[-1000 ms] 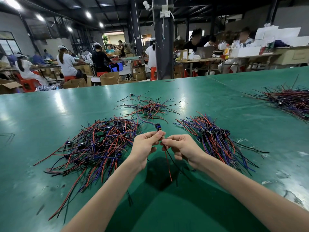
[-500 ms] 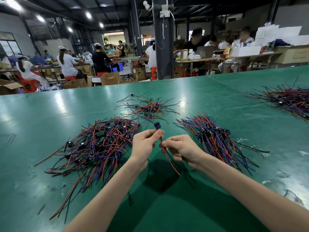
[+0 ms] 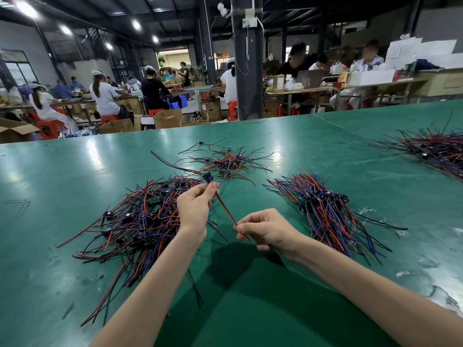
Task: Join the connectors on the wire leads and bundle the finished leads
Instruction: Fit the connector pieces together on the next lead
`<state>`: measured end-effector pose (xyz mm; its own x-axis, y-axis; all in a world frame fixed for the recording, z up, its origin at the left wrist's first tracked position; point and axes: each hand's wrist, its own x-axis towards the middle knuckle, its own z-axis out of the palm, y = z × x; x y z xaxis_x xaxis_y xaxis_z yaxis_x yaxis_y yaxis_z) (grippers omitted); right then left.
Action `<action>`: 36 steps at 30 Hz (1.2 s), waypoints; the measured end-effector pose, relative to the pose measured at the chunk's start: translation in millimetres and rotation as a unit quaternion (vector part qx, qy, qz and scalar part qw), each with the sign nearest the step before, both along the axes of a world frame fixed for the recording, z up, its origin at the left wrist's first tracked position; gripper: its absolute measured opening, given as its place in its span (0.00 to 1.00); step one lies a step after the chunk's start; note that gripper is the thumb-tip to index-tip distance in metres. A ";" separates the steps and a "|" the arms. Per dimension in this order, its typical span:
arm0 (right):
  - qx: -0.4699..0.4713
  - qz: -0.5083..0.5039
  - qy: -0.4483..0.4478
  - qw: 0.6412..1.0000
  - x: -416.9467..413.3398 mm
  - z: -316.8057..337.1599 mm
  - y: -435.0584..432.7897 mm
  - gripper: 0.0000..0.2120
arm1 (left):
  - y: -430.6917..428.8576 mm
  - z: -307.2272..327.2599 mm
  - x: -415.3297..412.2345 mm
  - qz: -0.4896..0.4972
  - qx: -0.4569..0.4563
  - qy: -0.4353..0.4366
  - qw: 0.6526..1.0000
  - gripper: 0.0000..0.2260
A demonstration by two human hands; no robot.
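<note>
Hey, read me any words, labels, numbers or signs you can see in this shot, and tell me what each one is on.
No text in this view can be read.
Brown carton on the far table: any print is too blurred to read.
Small green circuit boards in the left pile of wire leads: any marking is too small to read.
White boxes at the back right: no print shows.

A single wide-angle view from the person's head looks forward and down across the green bench, close above the left hand and right hand; the bench's far edge crosses above mid-frame, with the workshop hall beyond it
</note>
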<state>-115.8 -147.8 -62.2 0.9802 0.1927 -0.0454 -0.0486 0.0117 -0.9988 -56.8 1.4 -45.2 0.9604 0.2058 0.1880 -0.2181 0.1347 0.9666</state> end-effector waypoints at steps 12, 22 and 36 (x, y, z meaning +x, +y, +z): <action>-0.007 0.035 -0.020 0.999 -5.8 -0.2 1.8 0.04 | 2.2 -2.0 2.3 0.023 0.000 0.009 1.000 0.04; -0.088 0.039 -0.119 0.988 -15.0 -1.7 13.6 0.07 | 4.8 -2.9 4.8 0.030 -0.014 0.027 0.999 0.04; -0.137 0.002 -0.257 0.957 -18.1 -3.0 14.8 0.11 | 4.9 5.4 0.9 0.004 -0.059 0.058 0.997 0.05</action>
<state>-133.8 -133.0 -65.2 0.8854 0.2473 0.3936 0.4511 -0.2527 -0.8559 -56.0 6.3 -39.8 0.9726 0.2272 0.0495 -0.1071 0.2486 0.9627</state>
